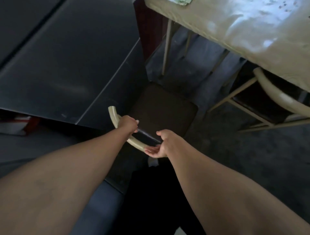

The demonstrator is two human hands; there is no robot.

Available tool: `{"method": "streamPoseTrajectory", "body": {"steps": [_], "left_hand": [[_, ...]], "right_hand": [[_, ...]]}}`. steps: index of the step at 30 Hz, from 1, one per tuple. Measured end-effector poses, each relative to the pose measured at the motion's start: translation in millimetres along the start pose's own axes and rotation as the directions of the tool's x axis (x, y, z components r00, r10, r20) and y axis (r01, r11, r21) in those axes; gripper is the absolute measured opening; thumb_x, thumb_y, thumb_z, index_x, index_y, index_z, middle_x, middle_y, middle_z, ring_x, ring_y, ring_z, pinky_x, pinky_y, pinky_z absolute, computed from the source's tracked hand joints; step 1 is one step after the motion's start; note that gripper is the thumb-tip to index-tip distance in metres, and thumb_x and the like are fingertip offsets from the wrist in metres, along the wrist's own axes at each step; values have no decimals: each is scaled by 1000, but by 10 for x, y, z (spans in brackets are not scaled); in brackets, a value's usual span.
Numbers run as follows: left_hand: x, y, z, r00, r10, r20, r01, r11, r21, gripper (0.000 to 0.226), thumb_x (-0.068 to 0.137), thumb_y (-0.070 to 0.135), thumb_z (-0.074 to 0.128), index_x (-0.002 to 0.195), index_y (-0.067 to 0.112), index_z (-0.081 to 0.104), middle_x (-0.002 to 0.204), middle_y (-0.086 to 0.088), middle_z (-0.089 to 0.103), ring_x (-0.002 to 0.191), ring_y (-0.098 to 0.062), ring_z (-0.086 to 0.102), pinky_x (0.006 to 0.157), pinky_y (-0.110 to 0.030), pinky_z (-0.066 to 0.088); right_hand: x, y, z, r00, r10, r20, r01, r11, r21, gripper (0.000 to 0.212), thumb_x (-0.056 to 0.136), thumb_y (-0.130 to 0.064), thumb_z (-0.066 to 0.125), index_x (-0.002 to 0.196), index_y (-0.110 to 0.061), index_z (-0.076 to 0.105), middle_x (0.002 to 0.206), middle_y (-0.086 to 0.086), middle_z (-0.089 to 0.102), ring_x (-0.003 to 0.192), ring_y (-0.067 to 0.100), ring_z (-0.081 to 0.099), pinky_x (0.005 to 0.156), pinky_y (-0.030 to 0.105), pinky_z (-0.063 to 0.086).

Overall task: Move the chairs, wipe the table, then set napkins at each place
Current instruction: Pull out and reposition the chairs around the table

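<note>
A chair with a dark seat and a curved cream backrest stands on the floor below me, clear of the table. My left hand is closed over the backrest's left part. My right hand sits at the backrest's right end, palm up, fingers spread and loosely cupping it without a firm grip. The table, covered by a shiny pale cloth, fills the upper right. A second cream chair is tucked under the table's near edge at the right.
A large dark cabinet or appliance stands close on the left of the chair. Something red and white lies under it at the far left. A greenish item rests at the table's far edge. The floor is dark grey.
</note>
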State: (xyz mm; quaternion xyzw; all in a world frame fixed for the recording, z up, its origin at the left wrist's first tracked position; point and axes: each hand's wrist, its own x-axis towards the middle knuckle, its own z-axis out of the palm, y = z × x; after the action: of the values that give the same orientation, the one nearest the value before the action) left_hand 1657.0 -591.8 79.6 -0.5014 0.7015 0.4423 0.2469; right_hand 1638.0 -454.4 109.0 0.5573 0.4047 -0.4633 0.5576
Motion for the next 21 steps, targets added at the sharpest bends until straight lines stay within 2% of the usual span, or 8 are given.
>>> {"method": "streamPoseTrajectory", "body": {"steps": [2, 4, 9, 11, 13, 16, 19, 21], "left_hand": [[114, -106, -47, 998, -27, -64, 28, 999, 23, 27, 95, 21, 57, 111, 0, 62, 112, -18, 68, 101, -33, 67, 93, -39, 53], [173, -174, -89, 990, -50, -134, 59, 996, 65, 32, 92, 25, 60, 116, 4, 61, 115, -18, 66, 103, -34, 64, 91, -39, 52], [295, -264, -142, 934, -194, -299, 212, 977, 31, 66, 88, 24, 66, 141, 7, 30, 142, -16, 36, 126, -38, 43, 104, -48, 42], [371, -290, -140, 922, -283, -265, 258, 958, -127, 66, 87, 23, 67, 139, 6, 30, 140, -17, 38, 124, -38, 45, 99, -50, 46], [416, -317, -105, 922, -368, -122, 323, 903, -283, 58, 89, 22, 66, 135, 4, 37, 132, -19, 50, 115, -38, 55, 83, -53, 54], [447, -337, -44, 908, -419, 21, 397, 844, -361, 39, 93, 16, 62, 126, -1, 48, 120, -22, 59, 106, -39, 61, 75, -55, 55], [466, -301, -14, 904, -428, 13, 402, 837, -371, 38, 91, 14, 63, 124, 0, 49, 115, -20, 59, 103, -37, 63, 71, -51, 56], [479, -233, -2, 913, -409, 17, 384, 843, -377, 39, 89, 15, 67, 122, 2, 50, 111, -19, 61, 99, -34, 65, 67, -48, 57]], "right_hand": [[64, 91, 98, 999, 52, 12, -53, 998, 28, 52, 96, -28, 55, 132, 5, 39, 121, 30, 55, 105, 41, 63, 92, 54, 51], [122, 153, 189, 999, 50, 20, -52, 995, 83, 50, 98, -26, 54, 134, 5, 38, 128, 29, 50, 113, 42, 58, 95, 56, 48], [379, 243, 343, 1000, -2, -17, 6, 959, 285, 46, 98, -22, 52, 138, -3, 41, 139, 27, 44, 125, 41, 49, 97, 56, 46], [469, 265, 409, 999, -9, -43, 24, 934, 355, 45, 97, -20, 54, 137, -4, 42, 140, 25, 44, 127, 40, 47, 101, 54, 44], [517, 257, 448, 998, -6, -64, 34, 899, 437, 44, 96, -18, 55, 137, -5, 44, 141, 21, 45, 131, 38, 44, 107, 50, 40], [546, 254, 458, 997, 13, -79, 31, 849, 528, 43, 97, -16, 56, 137, -6, 46, 142, 17, 45, 133, 36, 42, 110, 44, 39], [589, 293, 460, 996, -61, -57, 83, 822, 563, 43, 98, -14, 53, 139, -4, 44, 141, 17, 48, 130, 34, 47, 108, 43, 42], [627, 229, 449, 994, -42, -102, 96, 784, 614, 44, 92, -14, 62, 133, -3, 50, 129, 17, 58, 120, 33, 57, 102, 44, 47]]}}
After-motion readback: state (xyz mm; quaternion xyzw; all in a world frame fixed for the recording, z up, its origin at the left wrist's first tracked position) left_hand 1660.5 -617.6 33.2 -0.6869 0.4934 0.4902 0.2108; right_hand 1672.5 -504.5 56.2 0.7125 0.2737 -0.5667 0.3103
